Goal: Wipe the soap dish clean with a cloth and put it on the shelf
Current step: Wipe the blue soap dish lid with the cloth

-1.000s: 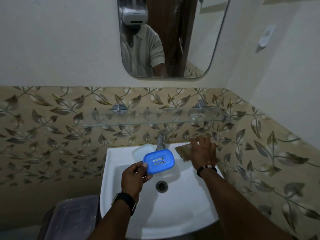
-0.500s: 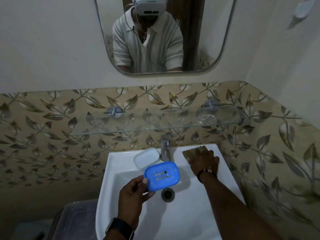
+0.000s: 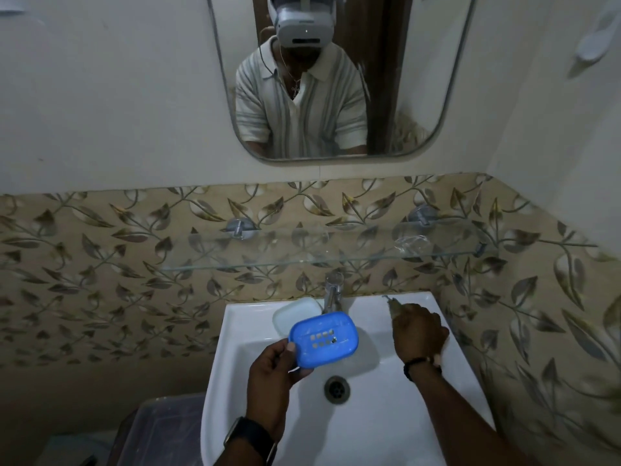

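Left grip (image 3: pixel 275 375) is pinching the blue soap dish (image 3: pixel 324 339) by its lower-left edge, thumb on top and fingers curled underneath, holding it up over the white sink (image 3: pixel 386 432) just below centre of the frame. Dish is tilted a bit toward the camera, so you can see the slotted drain holes in the middle and some pale residue smeared around the inside.

Right grip (image 3: pixel 420 331) is over at the back right corner of the sink rim, closed around a tan cloth (image 3: pixel 393 306). Only a bit of the cloth pokes out above the knuckles; the rest is hidden under the hand, so I can't say how much of it is bunched up.

Just behind the blue dish there's a pale translucent tray (image 3: pixel 295 314) sitting on the sink ledge, right beside the chrome tap (image 3: pixel 332 294). Drain (image 3: pixel 337 389) is lower centre, between the two forearms.

Glass shelf (image 3: pixel 319 257) runs across the middle of the frame against the leaf-pattern tiles, above the tap. Mirror (image 3: pixel 339 75) is at top centre, showing a person in a striped collared shirt wearing a headset.
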{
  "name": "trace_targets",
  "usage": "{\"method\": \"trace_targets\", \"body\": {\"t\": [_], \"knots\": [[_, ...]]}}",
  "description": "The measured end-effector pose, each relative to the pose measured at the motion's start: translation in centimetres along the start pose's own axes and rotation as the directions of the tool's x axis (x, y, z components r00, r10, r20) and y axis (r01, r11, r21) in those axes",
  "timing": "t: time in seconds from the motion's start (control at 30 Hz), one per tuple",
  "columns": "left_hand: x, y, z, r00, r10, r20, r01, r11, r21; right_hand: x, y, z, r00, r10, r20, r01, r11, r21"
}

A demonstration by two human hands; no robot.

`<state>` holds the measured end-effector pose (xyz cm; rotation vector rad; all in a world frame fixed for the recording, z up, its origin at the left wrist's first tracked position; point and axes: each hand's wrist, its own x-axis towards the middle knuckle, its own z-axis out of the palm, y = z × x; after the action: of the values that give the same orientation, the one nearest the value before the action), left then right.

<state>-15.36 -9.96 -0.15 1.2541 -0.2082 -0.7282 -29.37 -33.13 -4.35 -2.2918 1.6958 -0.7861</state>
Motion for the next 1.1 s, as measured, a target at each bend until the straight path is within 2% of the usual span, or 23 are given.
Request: {"method": "trace_targets", "body": {"t": [0.07,0.1,0.17,0.23,0.3,0.4,0.47,0.53,0.6,0.67,0.73,0.8,0.87,0.93,1.03,1.1], "knots": [[0.0,0.3,0.1,1.000,0.007,0.006,-0.007,1.000,0.004,-1.7,-1.1,-2.0,0.974,-0.016,-0.227,0.066,0.975,0.214],[-0.1,0.4,0.1,1.000,0.008,0.015,-0.008,1.000,0.004,-2.6,-2.2,-3.3,0.950,-0.061,-0.307,0.139,0.961,0.237],[-0.2,0.8,0.3,0.999,0.007,0.037,-0.007,1.000,-0.001,-4.5,-4.6,-5.9,0.891,-0.269,-0.366,0.338,0.931,0.139],[-0.6,1.3,0.7,0.998,0.010,0.062,-0.009,1.000,-0.012,-6.4,-7.1,-7.7,0.806,-0.498,-0.320,0.537,0.843,0.040],[-1.1,1.7,1.0,0.995,0.010,0.101,-0.008,1.000,-0.017,-8.3,-9.7,-8.2,0.741,-0.645,-0.186,0.659,0.752,0.019],[-1.8,2.6,0.9,0.992,0.012,0.122,-0.011,1.000,-0.006,-10.3,-12.0,-7.6,0.683,-0.730,-0.026,0.730,0.683,-0.017],[-2.2,3.2,0.2,0.992,0.027,0.127,-0.027,1.000,-0.001,-10.5,-12.3,-8.1,0.644,-0.765,0.009,0.765,0.643,-0.042],[-2.6,3.6,-0.7,0.985,0.052,0.163,-0.055,0.998,0.013,-10.1,-12.2,-9.5,0.602,-0.798,0.015,0.791,0.594,-0.145],[-3.1,3.8,-1.2,0.981,0.075,0.180,-0.077,0.997,0.004,-9.7,-12.1,-10.9,0.625,-0.781,-0.014,0.754,0.608,-0.249],[-3.7,4.1,-1.2,0.980,0.083,0.180,-0.080,0.997,-0.022,-10.2,-12.8,-11.7,0.721,-0.692,-0.037,0.655,0.697,-0.291],[-4.1,4.4,-1.1,0.978,0.078,0.192,-0.071,0.996,-0.045,-11.8,-14.2,-11.6,0.824,-0.565,-0.051,0.545,0.813,-0.204],[-4.2,4.7,-1.2,0.978,0.075,0.196,-0.065,0.996,-0.056,-13.7,-15.8,-11.1,0.862,-0.506,-0.025,0.506,0.862,-0.010],[-4.1,5.3,-1.8,0.980,0.074,0.182,-0.062,0.996,-0.072,-14.7,-16.4,-11.1,0.831,-0.554,0.059,0.546,0.831,0.108],[-4.2,5.8,-2.6,0.981,0.078,0.178,-0.061,0.993,-0.099,-14.5,-16.3,-12.4,0.777,-0.612,0.146,0.600,0.791,0.122],[-4.5,6.4,-3.6,0.985,0.070,0.155,-0.046,0.988,-0.151,-13.9,-15.5,-14.1,0.665,-0.711,0.229,0.719,0.692,0.060],[-4.6,6.4,-3.8,0.984,0.070,0.161,-0.045,0.987,-0.155,-13.7,-15.4,-14.5,0.669,-0.713,0.212,0.737,0.674,-0.057]]}}
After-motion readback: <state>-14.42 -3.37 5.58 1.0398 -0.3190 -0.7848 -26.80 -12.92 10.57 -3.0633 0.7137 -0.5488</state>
